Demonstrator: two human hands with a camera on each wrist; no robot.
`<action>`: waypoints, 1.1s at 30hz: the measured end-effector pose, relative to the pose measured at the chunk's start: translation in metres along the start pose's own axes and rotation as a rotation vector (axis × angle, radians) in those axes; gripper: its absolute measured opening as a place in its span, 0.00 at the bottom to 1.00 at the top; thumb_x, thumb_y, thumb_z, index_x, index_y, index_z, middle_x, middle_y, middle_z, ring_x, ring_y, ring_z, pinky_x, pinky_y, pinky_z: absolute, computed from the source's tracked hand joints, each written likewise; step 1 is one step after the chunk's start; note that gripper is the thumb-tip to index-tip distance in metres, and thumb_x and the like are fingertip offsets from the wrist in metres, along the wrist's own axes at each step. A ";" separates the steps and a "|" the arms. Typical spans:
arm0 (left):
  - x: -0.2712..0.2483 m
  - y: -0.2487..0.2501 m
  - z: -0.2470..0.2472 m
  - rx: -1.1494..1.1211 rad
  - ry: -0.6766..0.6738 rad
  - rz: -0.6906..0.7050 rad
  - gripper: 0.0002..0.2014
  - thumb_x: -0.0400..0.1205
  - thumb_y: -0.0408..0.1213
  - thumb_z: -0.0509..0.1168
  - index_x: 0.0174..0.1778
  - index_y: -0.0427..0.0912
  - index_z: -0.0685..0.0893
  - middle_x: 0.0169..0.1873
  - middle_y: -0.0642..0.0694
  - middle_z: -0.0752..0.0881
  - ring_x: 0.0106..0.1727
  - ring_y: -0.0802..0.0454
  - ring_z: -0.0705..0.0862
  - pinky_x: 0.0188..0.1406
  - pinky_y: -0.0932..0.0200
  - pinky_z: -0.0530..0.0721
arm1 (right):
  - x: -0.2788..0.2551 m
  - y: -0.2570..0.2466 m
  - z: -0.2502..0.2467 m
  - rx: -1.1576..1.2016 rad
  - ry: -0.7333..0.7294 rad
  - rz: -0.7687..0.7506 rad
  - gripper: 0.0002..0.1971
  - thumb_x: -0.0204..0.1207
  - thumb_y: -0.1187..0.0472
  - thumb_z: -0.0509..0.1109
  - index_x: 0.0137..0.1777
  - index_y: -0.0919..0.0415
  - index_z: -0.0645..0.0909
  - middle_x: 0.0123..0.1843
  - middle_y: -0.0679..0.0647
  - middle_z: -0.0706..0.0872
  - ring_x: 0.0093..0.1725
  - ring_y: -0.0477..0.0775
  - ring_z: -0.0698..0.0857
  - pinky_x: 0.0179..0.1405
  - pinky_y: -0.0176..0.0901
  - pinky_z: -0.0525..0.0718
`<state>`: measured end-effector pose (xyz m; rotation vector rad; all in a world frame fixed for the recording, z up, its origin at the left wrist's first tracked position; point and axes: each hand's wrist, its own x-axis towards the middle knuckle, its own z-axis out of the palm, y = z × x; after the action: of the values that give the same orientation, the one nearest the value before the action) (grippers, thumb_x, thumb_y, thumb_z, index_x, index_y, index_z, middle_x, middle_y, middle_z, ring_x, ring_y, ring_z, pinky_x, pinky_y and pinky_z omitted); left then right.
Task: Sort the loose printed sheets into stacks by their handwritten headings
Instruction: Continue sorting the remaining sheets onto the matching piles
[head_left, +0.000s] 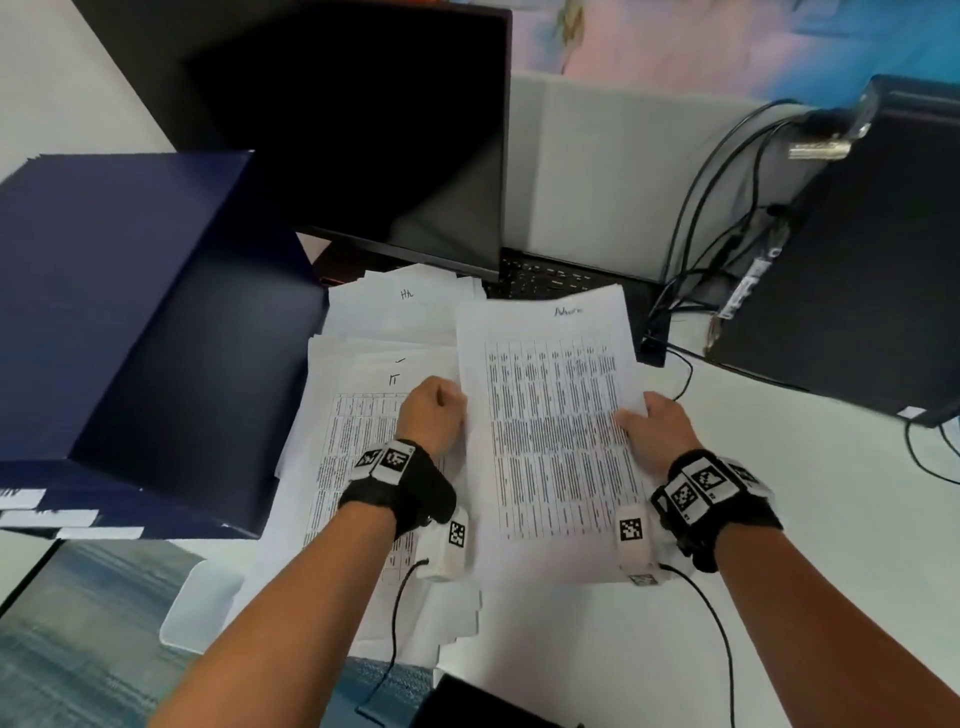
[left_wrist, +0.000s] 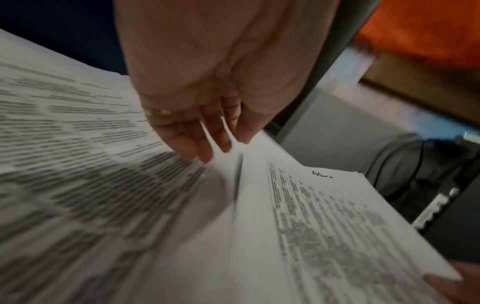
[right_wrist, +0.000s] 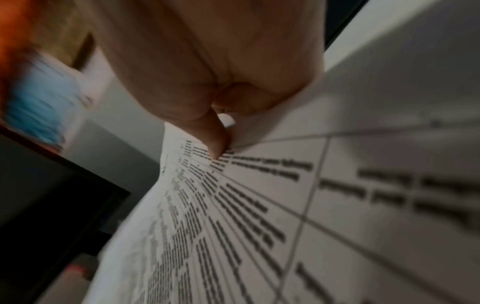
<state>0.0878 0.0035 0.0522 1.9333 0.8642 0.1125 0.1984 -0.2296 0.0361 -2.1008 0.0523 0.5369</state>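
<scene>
Both hands hold a thin bundle of printed table sheets (head_left: 550, 431) up over the desk, its handwritten heading (head_left: 568, 310) reading roughly "Admin". My left hand (head_left: 434, 410) grips the bundle's left edge, fingers curled; the left wrist view shows its fingers (left_wrist: 205, 139) at that edge beside the bundle (left_wrist: 337, 226). My right hand (head_left: 652, 421) pinches the right edge, thumb (right_wrist: 215, 142) pressed on the print (right_wrist: 259, 205). Below lie a pile headed "IT" (head_left: 363, 441) and, further back, a sheet headed "HR" (head_left: 408, 294).
A large dark blue box (head_left: 156, 312) stands at the left, touching the paper piles. Behind them are a black monitor (head_left: 363, 130) and a keyboard (head_left: 550, 275). A black computer tower (head_left: 857, 260) with cables (head_left: 691, 249) stands at the right on the white desk (head_left: 779, 493).
</scene>
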 end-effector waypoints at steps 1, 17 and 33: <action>0.003 -0.010 0.000 0.119 0.012 -0.024 0.04 0.84 0.36 0.58 0.46 0.42 0.78 0.47 0.43 0.84 0.46 0.46 0.80 0.42 0.62 0.76 | 0.003 0.007 0.004 -0.024 -0.011 0.036 0.11 0.81 0.65 0.64 0.60 0.66 0.79 0.54 0.56 0.85 0.50 0.55 0.82 0.52 0.40 0.77; 0.002 -0.032 0.020 0.750 -0.001 -0.172 0.31 0.76 0.50 0.62 0.70 0.37 0.63 0.65 0.38 0.72 0.65 0.37 0.73 0.60 0.35 0.78 | 0.019 0.050 0.005 -0.225 -0.029 0.142 0.13 0.76 0.63 0.66 0.57 0.69 0.80 0.54 0.64 0.86 0.54 0.64 0.84 0.58 0.53 0.82; -0.002 -0.026 0.010 0.657 -0.030 -0.039 0.28 0.77 0.55 0.64 0.62 0.35 0.75 0.61 0.40 0.71 0.50 0.45 0.79 0.45 0.54 0.82 | 0.024 0.057 -0.002 -0.285 0.037 0.125 0.11 0.74 0.64 0.66 0.53 0.69 0.81 0.52 0.65 0.86 0.51 0.64 0.85 0.56 0.53 0.83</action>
<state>0.0768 0.0013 0.0266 2.5110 0.9985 -0.2556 0.2071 -0.2589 -0.0172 -2.3968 0.1365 0.6094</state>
